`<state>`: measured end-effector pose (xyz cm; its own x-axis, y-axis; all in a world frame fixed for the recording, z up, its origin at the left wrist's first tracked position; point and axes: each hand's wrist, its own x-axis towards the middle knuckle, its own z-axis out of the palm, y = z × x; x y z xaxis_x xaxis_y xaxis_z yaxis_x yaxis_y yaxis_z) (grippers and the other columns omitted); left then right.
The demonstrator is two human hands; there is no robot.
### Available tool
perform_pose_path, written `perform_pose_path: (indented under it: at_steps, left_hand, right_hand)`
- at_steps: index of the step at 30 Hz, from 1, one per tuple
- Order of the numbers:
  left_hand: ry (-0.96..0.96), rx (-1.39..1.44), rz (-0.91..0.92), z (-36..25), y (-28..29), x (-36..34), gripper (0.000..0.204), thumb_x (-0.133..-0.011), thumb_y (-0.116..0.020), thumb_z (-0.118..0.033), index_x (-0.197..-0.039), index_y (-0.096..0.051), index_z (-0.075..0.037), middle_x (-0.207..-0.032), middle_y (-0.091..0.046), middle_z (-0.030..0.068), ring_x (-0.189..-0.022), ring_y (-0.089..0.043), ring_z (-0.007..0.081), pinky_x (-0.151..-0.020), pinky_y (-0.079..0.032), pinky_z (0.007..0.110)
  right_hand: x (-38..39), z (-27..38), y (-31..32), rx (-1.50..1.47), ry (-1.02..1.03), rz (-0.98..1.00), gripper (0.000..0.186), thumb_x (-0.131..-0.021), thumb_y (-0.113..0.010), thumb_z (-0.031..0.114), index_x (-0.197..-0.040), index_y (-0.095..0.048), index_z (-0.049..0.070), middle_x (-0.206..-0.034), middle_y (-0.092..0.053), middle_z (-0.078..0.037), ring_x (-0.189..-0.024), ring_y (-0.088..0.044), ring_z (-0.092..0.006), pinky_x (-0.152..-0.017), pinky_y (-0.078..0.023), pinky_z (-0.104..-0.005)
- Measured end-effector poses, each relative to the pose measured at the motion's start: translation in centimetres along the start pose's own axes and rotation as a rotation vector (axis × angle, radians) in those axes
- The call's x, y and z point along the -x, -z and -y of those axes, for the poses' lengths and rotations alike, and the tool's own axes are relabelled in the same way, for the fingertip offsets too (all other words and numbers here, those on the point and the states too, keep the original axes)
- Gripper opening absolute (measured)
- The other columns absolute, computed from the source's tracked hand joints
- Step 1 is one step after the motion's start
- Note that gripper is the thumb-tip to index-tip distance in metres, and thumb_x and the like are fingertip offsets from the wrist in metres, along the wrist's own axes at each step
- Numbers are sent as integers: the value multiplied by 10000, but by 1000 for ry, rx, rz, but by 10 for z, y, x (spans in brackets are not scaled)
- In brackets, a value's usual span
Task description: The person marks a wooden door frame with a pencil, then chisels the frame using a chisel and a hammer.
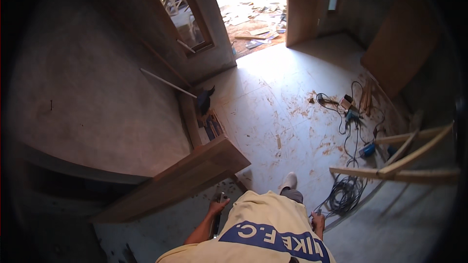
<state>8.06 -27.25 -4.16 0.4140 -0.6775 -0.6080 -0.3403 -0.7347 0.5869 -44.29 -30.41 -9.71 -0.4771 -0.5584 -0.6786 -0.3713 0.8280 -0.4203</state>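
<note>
My left hand (218,206) is low in the head view, left of my cream shirt. Its fingers are closed round a slim dark tool (216,224) with a pale metal end above the fingers; its exact kind is unclear. Right of the shirt, my right hand (318,222) is closed on a small grey metal-looking object (319,212), mostly hidden by the fingers. A thick wooden door panel (187,175) stands on edge just beyond my left hand. Nearest my right hand lies a coil of black cable (345,195) on the pale tiled floor (258,131).
Wood shavings (302,112) litter the floor. On the right are a teal power tool (351,116), a blue power tool (367,150), a wooden frame (404,170) and a leaning brown panel (402,44). A white pole (168,83) leans left of the bright doorway (256,14).
</note>
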Motion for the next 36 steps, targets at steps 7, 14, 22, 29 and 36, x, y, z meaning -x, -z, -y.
perform_pose_path:
  at_steps: [7,14,22,29,36]
  left_hand:
    - [104,182,-79,-142,-43,72,548,-771,-815,-497,-1119,-705,-87,-839,-712,69,-752,-657,153,-733,-533,322]
    - [340,153,-30,-223,-86,63,514,-781,-819,-455,-1093,-719,-58,-902,-714,57,-788,-642,141,-727,-517,309]
    - [492,95,171,-223,-150,-108,359,-733,-871,-382,-869,-720,-86,-860,-701,28,-780,-600,125,-703,-478,315]
    - [483,114,111,-347,-142,-161,325,-762,-850,-363,-848,-712,-82,-851,-699,36,-758,-595,124,-691,-469,300]
    - [538,172,99,-438,-148,-219,316,-779,-837,-361,-845,-710,-80,-841,-695,39,-743,-595,122,-681,-469,294]
  right_hand:
    - [-145,177,117,314,431,194,429,-717,-853,372,-852,-672,7,-769,-704,-151,-699,-701,-252,-648,-535,-384]
    - [-180,296,165,378,601,485,400,-602,-885,238,-761,-554,80,-666,-575,-46,-610,-554,-180,-597,-477,-348]
    - [-284,356,167,616,402,792,874,-835,-795,344,-1568,-334,225,-1106,-641,-119,-903,-602,-205,-889,-505,-333]
    - [-282,459,226,797,337,484,585,-803,-680,576,-933,-714,7,-886,-692,-260,-872,-676,-424,-782,-508,-510]
    - [-373,613,236,794,452,489,582,-768,-730,552,-928,-704,-7,-813,-690,-231,-797,-686,-363,-726,-521,-471]
